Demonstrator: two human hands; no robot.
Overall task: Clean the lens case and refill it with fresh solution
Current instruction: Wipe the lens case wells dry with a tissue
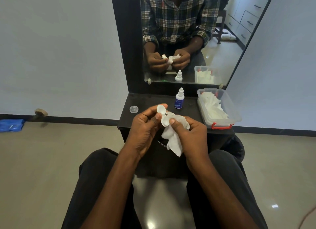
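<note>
Right hand (189,131): closed on a crumpled white tissue (172,138), thumb pressing it against the lower well of the case; the loose tail hangs free, and it could shed lint into the well, I judge.
Left hand (145,126): pinching the white lens case (162,115) between thumb and fingers, in the air above the near edge of the black dresser top (153,102); grip is only at one side, so a hard wipe could twist the case out and drop it to the floor.
Clear cap (134,109): lying alone on the top's left part, well apart from the hands; easily knocked off by a sleeve or elbow.
Solution bottle (179,99): upright, capped, just beyond the hands; narrow base, so a careless reach could tip it.
Tissue box (220,119): clear tub with red clasp, lid off, at the right; overhangs little, low risk.
</note>
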